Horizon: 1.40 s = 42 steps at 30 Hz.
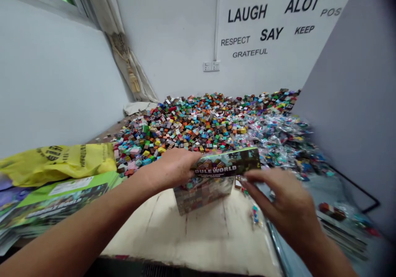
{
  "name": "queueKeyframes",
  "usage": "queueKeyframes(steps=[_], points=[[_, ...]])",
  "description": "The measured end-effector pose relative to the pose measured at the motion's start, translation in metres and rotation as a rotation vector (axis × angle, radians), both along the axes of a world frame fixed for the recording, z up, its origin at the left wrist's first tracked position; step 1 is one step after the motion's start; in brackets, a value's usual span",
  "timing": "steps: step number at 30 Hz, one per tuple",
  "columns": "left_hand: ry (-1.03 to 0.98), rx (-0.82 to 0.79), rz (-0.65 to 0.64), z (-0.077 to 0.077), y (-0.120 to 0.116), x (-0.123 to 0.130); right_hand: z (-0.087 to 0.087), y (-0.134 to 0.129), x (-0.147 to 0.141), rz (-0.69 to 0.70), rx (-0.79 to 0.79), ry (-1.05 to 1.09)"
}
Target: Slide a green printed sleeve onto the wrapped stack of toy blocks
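Observation:
A clear box [204, 196] filled with small blocks stands on the pale wooden tabletop [173, 240] in front of me. Over its top sits a printed card [227, 163], with "DULE WORLD" readable on its dark face and a green upper edge. My left hand [173, 167] is closed round the left end of the card, its fingertips partly hidden behind it. At the lower right edge of the card, my right hand [283, 198] pinches with thumb and forefinger. A few small colourful pieces [255, 214] lie on the tabletop beside my right hand.
Behind the table rises a big heap of colourful small blocks [185, 124]. Clear bags of pieces [278, 136] pile up on the right. Flat printed green cards [64, 198] are stacked at left, under a yellow plastic bag [62, 163]. A black metal bar [359, 186] juts out at right.

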<state>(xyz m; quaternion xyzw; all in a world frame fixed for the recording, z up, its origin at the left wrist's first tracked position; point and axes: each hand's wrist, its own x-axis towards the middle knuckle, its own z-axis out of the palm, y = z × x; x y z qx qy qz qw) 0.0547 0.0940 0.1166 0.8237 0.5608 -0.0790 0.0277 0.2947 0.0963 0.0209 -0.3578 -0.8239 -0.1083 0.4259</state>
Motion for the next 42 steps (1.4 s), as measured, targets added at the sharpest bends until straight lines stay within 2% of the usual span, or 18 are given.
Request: queueKeyframes(steps=[2,3,5,8,11,14,18,21,24,28,31,35,38,42], points=[[0.041,0.003,0.035,0.002,-0.004,0.007,0.028,0.015,-0.003,0.006,0.023,-0.103],[0.068,0.007,0.058,0.002,-0.006,0.010,0.040,0.027,-0.008,0.039,-0.027,-0.208],[0.124,0.024,0.109,0.001,-0.011,0.016,0.056,0.054,-0.020,0.123,-0.229,-0.482],[0.168,0.100,0.177,-0.008,-0.014,0.018,0.065,0.090,-0.039,0.181,-0.481,-0.763],[0.170,0.196,0.198,-0.015,-0.009,0.010,0.065,0.105,-0.051,0.162,-0.518,-0.778],[0.142,0.208,0.179,-0.013,-0.003,-0.006,0.068,0.097,-0.053,0.142,-0.543,-0.791],[0.000,0.069,0.022,-0.001,0.001,-0.019,0.077,0.074,-0.048,0.189,-0.604,-0.844],[-0.001,0.009,-0.009,0.003,0.004,-0.020,0.080,0.066,-0.045,0.185,-0.660,-0.855],[-0.004,-0.004,-0.017,0.001,0.007,-0.019,0.079,0.069,-0.044,0.155,-0.679,-0.846],[-0.082,-0.012,-0.035,-0.004,0.007,-0.018,0.075,0.078,-0.041,0.187,-0.704,-0.830],[-0.071,0.006,-0.026,-0.006,0.006,-0.017,0.071,0.077,-0.043,0.200,-0.636,-0.814],[-0.071,-0.013,-0.036,-0.007,0.010,-0.021,0.068,0.068,-0.055,0.289,-0.595,-0.778],[-0.067,-0.009,-0.074,-0.011,0.016,-0.023,0.065,0.065,-0.064,0.206,-0.571,-0.816],[-0.029,0.105,-0.089,-0.018,0.019,-0.022,0.059,0.072,-0.066,0.151,-0.527,-0.841]])
